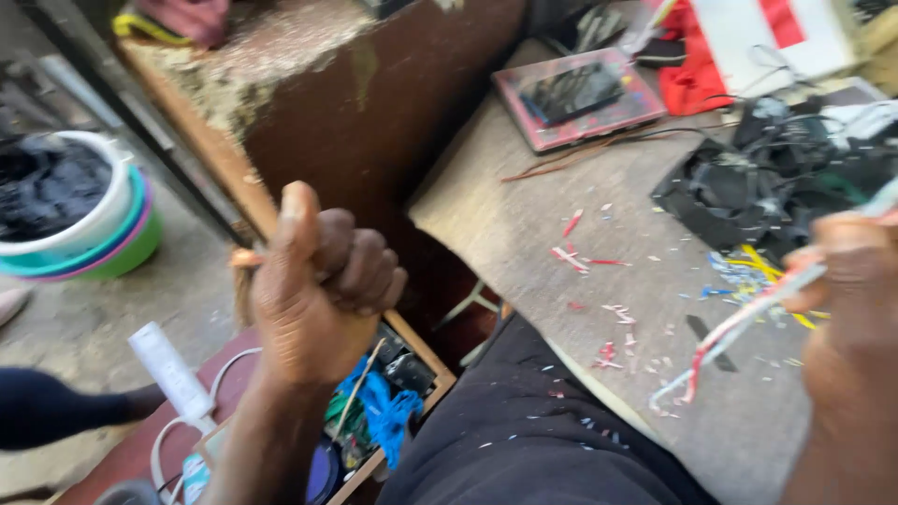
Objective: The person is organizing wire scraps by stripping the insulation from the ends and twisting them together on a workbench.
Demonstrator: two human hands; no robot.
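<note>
Left hand: my left hand (318,290) is fisted, thumb up, over the drawer (393,393) left of the desk (524,234); whether it grips anything I cannot tell
Right hand: my right hand (847,309) pinches the wires (739,327) above the desk's right part
Scraps: wire bits (585,257) mid-desk

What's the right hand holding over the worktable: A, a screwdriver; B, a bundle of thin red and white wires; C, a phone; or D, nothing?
B: the right hand pinches thin red and white wires that trail down over the scrap-littered worktable.
</note>
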